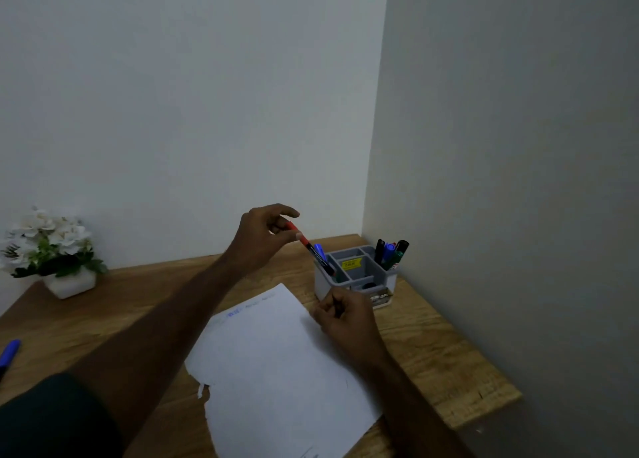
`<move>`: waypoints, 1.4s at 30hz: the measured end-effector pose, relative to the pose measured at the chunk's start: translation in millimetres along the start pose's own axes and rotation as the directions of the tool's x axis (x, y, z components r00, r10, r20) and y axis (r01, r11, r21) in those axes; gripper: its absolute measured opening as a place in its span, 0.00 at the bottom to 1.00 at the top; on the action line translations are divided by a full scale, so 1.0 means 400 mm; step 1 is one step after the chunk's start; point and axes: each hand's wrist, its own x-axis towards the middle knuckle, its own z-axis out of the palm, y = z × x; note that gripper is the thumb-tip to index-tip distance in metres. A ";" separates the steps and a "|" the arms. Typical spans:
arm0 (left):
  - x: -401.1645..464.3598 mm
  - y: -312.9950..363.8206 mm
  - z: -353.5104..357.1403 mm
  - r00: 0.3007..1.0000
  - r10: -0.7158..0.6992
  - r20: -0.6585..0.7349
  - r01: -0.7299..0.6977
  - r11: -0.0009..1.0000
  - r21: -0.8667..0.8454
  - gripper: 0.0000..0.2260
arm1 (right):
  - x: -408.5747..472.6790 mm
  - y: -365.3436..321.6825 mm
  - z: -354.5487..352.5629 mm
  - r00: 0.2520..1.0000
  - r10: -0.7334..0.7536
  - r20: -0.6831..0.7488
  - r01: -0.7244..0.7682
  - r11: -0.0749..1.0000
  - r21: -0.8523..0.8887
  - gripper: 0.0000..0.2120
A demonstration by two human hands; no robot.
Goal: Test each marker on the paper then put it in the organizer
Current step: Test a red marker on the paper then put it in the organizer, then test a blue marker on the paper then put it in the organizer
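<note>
Left hand [268,231] pinches red-capped marker [310,248] by cap end, lower end dipping into organizer [356,277] left compartment. Placing step under way. Right hand [342,314] curled beside paper [276,364], contents unclear, possibly another marker. Next: release, fetch blue marker [8,354] at desk's left edge.

A light-brown wooden bench [446,350] fits into the corner of two pale walls. On it lie a white sheet of paper [276,364] with a torn edge, a grey plastic compartmented organizer [356,277], a white square pot of white flowers [52,250] and a blue marker [8,354].
</note>
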 end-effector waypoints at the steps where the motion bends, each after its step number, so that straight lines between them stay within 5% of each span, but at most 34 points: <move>1: 0.005 0.003 0.006 1.000 0.002 0.004 -0.002 1.000 0.005 0.14 | 0.001 0.001 0.000 1.000 0.006 0.000 -0.006 1.000 -0.003 0.09; 10: 0.022 0.019 0.104 0.995 0.061 0.078 -0.060 0.998 -0.021 0.08 | 0.004 0.012 0.004 1.000 0.010 0.015 -0.009 0.999 -0.034 0.11; 19: 0.012 -0.014 0.109 0.966 -0.078 0.246 0.029 0.980 0.197 0.24 | 0.003 0.012 0.003 1.000 0.003 0.016 -0.003 0.999 -0.048 0.10; 27: -0.096 -0.018 0.017 0.980 -0.072 0.187 0.046 0.989 0.139 0.08 | 0.001 -0.011 -0.006 0.999 -0.051 0.010 0.052 0.992 -0.112 0.10; 42: -0.402 -0.128 -0.369 0.977 -0.211 0.012 0.204 0.957 0.207 0.09 | 0.032 -0.256 0.316 0.911 -0.200 0.362 0.236 0.970 -0.056 0.11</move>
